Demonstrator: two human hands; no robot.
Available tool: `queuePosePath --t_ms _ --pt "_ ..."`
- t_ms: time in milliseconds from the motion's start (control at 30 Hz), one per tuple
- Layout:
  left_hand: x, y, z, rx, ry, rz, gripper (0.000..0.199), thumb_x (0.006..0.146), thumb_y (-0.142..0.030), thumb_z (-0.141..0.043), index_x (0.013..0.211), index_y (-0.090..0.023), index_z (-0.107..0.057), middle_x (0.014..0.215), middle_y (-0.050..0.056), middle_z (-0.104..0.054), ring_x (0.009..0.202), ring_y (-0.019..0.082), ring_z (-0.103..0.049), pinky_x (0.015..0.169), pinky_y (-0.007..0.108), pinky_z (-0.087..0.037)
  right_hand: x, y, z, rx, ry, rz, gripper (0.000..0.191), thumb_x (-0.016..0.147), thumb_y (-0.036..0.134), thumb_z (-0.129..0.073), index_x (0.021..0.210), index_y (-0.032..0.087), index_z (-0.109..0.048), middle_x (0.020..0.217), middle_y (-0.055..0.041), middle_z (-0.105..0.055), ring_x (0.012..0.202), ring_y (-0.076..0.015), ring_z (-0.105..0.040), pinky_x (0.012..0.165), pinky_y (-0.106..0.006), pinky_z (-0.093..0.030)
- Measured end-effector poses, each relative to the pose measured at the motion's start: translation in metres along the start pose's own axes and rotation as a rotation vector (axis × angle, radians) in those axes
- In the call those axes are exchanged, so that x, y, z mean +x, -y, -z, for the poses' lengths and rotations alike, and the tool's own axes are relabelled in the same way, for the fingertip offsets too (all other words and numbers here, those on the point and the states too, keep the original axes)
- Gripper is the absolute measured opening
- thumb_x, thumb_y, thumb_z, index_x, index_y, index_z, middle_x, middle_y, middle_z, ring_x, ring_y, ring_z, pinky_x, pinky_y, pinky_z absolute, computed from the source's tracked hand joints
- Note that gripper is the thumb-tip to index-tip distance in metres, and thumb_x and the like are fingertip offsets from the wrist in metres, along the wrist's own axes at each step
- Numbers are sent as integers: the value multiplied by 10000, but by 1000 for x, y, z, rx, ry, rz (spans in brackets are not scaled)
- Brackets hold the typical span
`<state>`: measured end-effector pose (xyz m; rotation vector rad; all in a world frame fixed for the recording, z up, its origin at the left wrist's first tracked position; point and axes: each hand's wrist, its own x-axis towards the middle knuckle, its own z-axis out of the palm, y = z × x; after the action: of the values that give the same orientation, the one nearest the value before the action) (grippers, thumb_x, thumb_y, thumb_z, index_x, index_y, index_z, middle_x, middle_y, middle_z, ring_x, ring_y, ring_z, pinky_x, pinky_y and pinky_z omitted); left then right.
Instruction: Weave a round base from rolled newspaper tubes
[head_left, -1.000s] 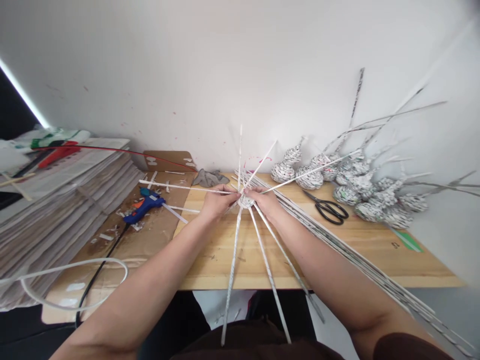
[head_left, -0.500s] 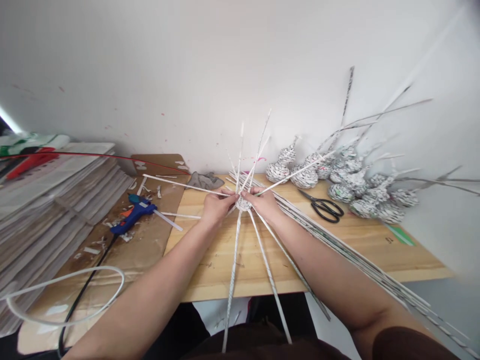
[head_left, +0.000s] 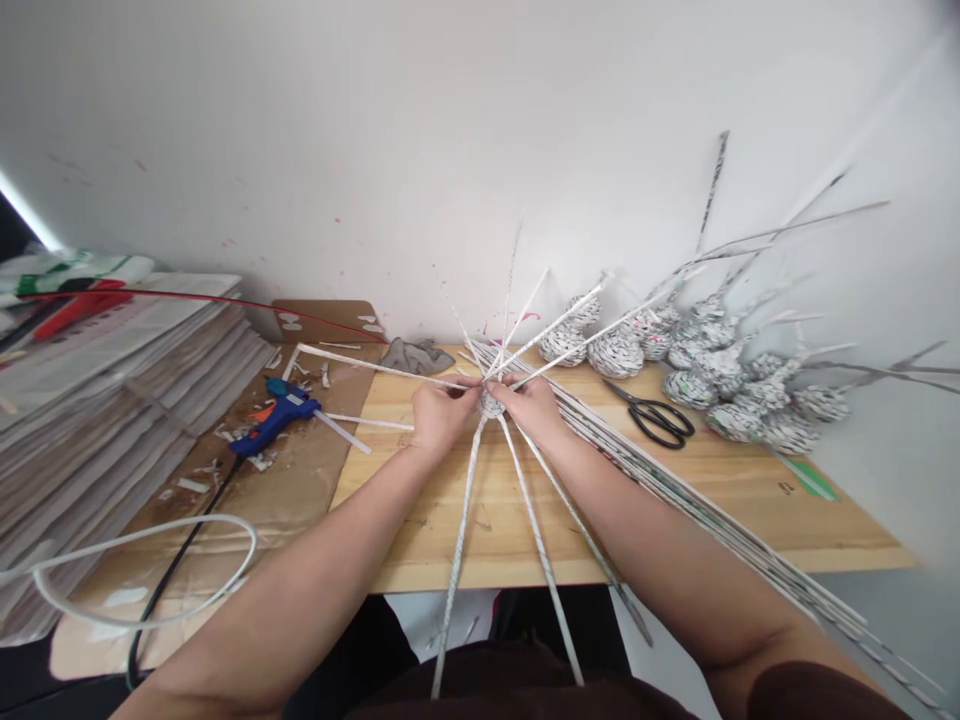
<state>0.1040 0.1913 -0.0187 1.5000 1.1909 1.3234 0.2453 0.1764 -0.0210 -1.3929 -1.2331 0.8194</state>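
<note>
Where the two hands meet, the fingers of the left hand (head_left: 448, 418) and right hand (head_left: 535, 408) are drawn narrow, pinching a small woven disc (head_left: 493, 404) near its far edge; exactly which strand each grips cannot be told. The disc lies between the thumbs, bodyward of the fingertips, with neither hand clearly nearer. Being round, it has no long axis; its paper spokes (head_left: 458, 545) radiate, three running toward the body, others fanning wallward and sideways. A bundle of paper rods (head_left: 667, 482) slants across the bench (head_left: 420, 562), right of the disc. Farther out, a dark mark (head_left: 786, 489) beside a green patch (head_left: 814, 480) resists sure reading; the blue glue gun (head_left: 274, 424) shows no legible brand.
</note>
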Motion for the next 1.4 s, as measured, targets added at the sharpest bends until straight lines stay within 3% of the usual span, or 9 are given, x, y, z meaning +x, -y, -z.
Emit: queuePosePath --t_ms 167,300,433,567,733,833,1067,1233,1400 --pt "-2 -1 -4 -120 -10 10 187 655 -303 -740 757 -147 -755 718 62 -729 640 176 -652 594 249 -476 -3 6 -2 46 -74 25 316 726 492 -662 660 185 -620 511 6 -584 455 -142 -546 427 -249 -430" --pt "0 3 -7 -328 -22 147 257 570 -298 -799 758 -133 -742 687 49 -714 588 160 -626 567 251 -476 -6 10 -6 161 -107 32 311 805 507 -571 779 199 -594 503 30 -556 404 -130 -513 392 -244 -424" --pt "2 6 -8 -431 -33 214 270 540 -284 -819 746 -132 -734 626 25 -688 537 139 -595 546 244 -464 -9 6 -8 141 -100 111 268 778 462 -632 862 221 -549 560 44 -586 434 -120 -523 422 -231 -430" --pt "4 7 -5 -343 -38 199 266 557 -303 -812 749 -135 -736 637 35 -698 555 155 -610 557 254 -471 -11 1 -6 -1 -39 214 224 794 410 -627 902 215 -612 554 42 -564 443 -109 -485 441 -222 -402" --pt "4 5 3 -14 13 20 228 678 -352 -730 775 -148 -765 750 66 -738 718 213 -671 646 278 -481 -12 1 -3 -143 -8 376 290 832 323 -577 1077 209 -684 705 0 -654 508 -106 -499 524 -235 -421" --pt "3 3 5 46 16 35 232 690 -361 -719 748 -141 -761 733 66 -733 699 217 -664 607 275 -459 -12 2 -2 -196 -22 398 329 837 314 -567 1133 223 -677 741 -9 -682 525 -118 -526 541 -247 -428" --pt "4 -2 2 -524 82 271 289 550 -292 -828 775 -131 -744 707 50 -714 613 151 -623 611 263 -485 -14 12 -2 -172 -81 225 248 786 364 -612 938 179 -677 729 -38 -709 532 -142 -584 560 -262 -472" --pt "7 -4 2 -680 135 498 201 586 -235 -803 731 -114 -732 736 78 -717 646 149 -646 637 256 -518 -14 14 -2 -145 -60 179 224 781 351 -605 908 179 -673 672 -27 -684 502 -133 -560 509 -243 -442" --pt "7 0 1 -729 191 450 276 494 -174 -856 724 -90 -729 729 97 -722 659 173 -657 711 304 -543 -14 9 -2 -157 -37 215 207 789 343 -600 929 199 -649 610 4 -634 477 -124 -524 495 -239 -423"
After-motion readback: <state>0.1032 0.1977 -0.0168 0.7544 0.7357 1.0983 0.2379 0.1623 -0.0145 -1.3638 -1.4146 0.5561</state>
